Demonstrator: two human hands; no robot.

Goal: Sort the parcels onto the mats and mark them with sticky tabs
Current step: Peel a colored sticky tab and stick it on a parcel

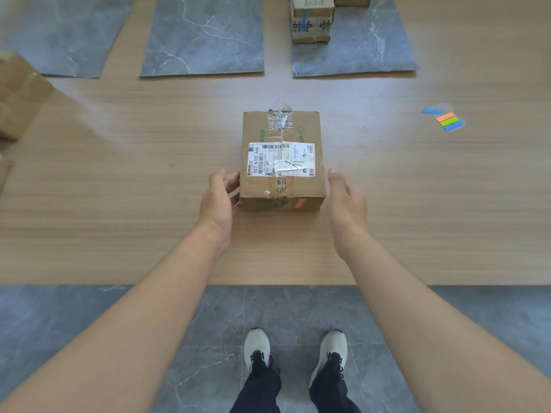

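A brown cardboard parcel point(281, 160) with a white shipping label and an orange tab on its near side sits in the middle of the wooden table. My left hand point(219, 201) is at its left side, fingers relaxed and touching the box edge. My right hand point(346, 204) hovers just off its right side, fingers straight, a small gap to the box. Three grey marbled mats lie at the back: left mat point(65, 37), middle mat point(205, 37), right mat point(366, 49). A pad of orange, green and blue sticky tabs point(448, 120) lies at the right, with a loose blue tab point(431, 111) beside it.
A tall taped parcel point(311, 20) stands on the right mat, with another box point(351, 0) behind it. More cardboard boxes point(18, 93) are stacked at the table's left edge. The table's near edge runs above my shoes on the grey tiled floor.
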